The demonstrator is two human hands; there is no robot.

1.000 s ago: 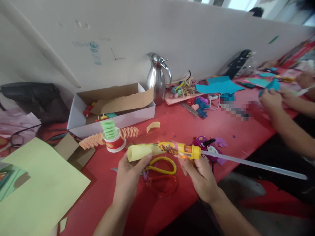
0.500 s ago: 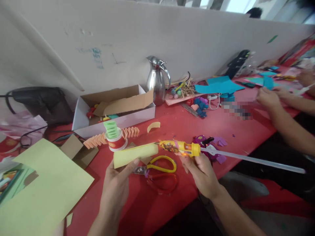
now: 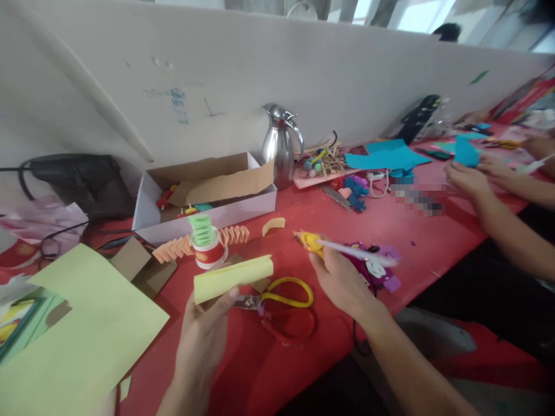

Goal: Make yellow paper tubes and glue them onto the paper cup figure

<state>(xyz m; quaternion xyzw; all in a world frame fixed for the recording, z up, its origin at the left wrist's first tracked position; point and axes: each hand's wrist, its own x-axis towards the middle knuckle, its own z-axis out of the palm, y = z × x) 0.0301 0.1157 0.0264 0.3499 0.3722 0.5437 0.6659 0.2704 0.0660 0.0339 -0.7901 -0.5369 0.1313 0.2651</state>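
Note:
My left hand (image 3: pixel 207 323) grips a rolled piece of pale yellow paper (image 3: pixel 234 278), thumb on its near side. My right hand (image 3: pixel 342 280) is closed round a yellow hot glue gun (image 3: pixel 311 241), whose tip points left and stands apart from the roll. A long translucent glue stick (image 3: pixel 359 252) sticks out of the gun toward the right. Scissors (image 3: pixel 288 290) with one yellow and one red handle lie between my hands. Behind the roll stands a red and white paper cup (image 3: pixel 210 254) with a green folded strip on top and orange folded strips at its sides.
A white box (image 3: pixel 208 216) with cardboard inside and a steel jug (image 3: pixel 277 144) stand along the wall. A large pale yellow sheet (image 3: pixel 91 329) lies at the left. Blue paper (image 3: pixel 385 156) lies further right, near another person's hands (image 3: pixel 477 176).
My right hand has drawn the glue gun away from the roll's right end and turned it, the glue stick swinging round. My left hand keeps the roll in about the same place.

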